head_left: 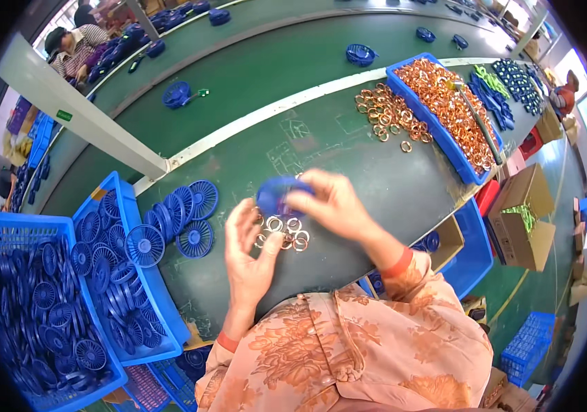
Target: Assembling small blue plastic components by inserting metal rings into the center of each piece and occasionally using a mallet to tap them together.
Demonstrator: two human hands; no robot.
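Note:
My right hand (338, 206) is closed on a round blue fan grille (276, 189), smeared by motion, above the green work surface (334, 264). My left hand (251, 257) is beside it, thumb and fingers apart, with nothing seen in it. Several shiny copper-coloured rings (295, 225) lie loose on the surface between my hands, partly hidden by my left thumb. To the left of my left hand, a group of blue fan grilles (194, 239) rests on the surface, some leaning on one another.
Blue crates (118, 358) full of fan grilles stand at the left. A blue tray (437, 141) heaped with copper rings is at the far right, with loose rings (389, 113) spilled beside it. A conveyor belt (279, 75) runs behind a pale rail. Cardboard boxes (520, 216) stand at right.

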